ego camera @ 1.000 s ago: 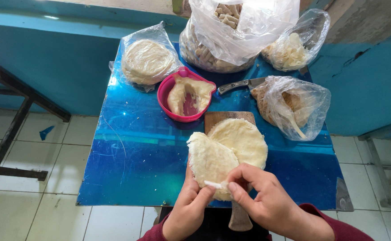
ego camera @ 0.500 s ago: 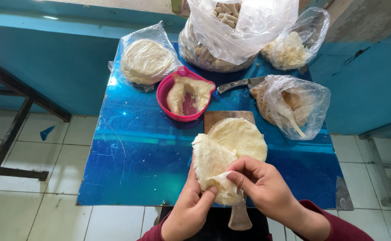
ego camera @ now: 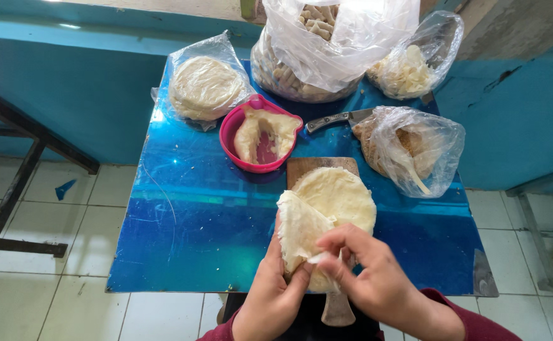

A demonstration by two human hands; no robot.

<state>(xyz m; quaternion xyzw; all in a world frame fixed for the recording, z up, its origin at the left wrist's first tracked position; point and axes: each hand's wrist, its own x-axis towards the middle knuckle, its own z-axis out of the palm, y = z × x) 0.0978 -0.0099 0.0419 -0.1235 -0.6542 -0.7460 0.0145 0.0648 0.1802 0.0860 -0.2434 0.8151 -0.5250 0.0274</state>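
My left hand (ego camera: 271,297) holds a thin pale dough wrapper (ego camera: 297,228) upright from below, just above the table's near edge. My right hand (ego camera: 366,271) pinches the wrapper's lower right edge and folds it inward. Right behind it, a stack of round wrappers (ego camera: 338,194) lies on a wooden cutting board (ego camera: 308,166) whose handle (ego camera: 338,309) sticks out below my hands.
On the shiny blue table (ego camera: 194,221) stand a pink bowl of pale filling (ego camera: 262,140), a bagged stack of wrappers (ego camera: 206,87), a big bag of rolled pieces (ego camera: 317,57), two more bags (ego camera: 409,69) (ego camera: 412,148) and a knife (ego camera: 336,119). A dark metal frame (ego camera: 17,183) stands on the left.
The right hand has moved up over the wrapper's lower edge and folded it further in. The wrapper looks more bunched; the left hand stays under it.
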